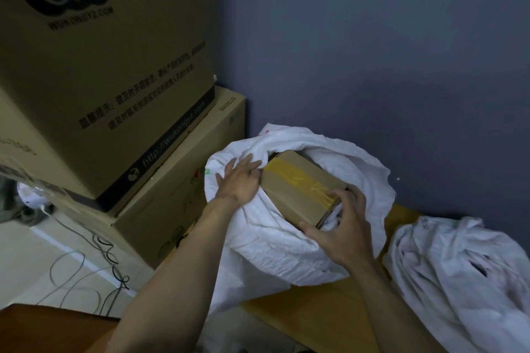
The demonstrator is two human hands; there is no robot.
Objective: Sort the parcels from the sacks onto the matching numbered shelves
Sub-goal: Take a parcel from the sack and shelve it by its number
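Observation:
A brown cardboard parcel [298, 185] sealed with yellow tape sticks out of the open mouth of a white woven sack [275, 246] in the middle of the view. My right hand [342, 231] grips the parcel's near right corner, thumb on its front edge and fingers curled over the taped end. My left hand [239, 179] lies with straight fingers on the sack's left rim, fingertips touching the parcel's far left end. A second white sack [461, 269] lies crumpled and flat at the lower right.
Large printed cardboard boxes [109, 74] are stacked at the left, hard against the sack. A blue wall [372, 51] stands behind. Loose cables [94, 261] lie on the pale floor at lower left. A brown surface [43, 329] shows at the bottom left corner.

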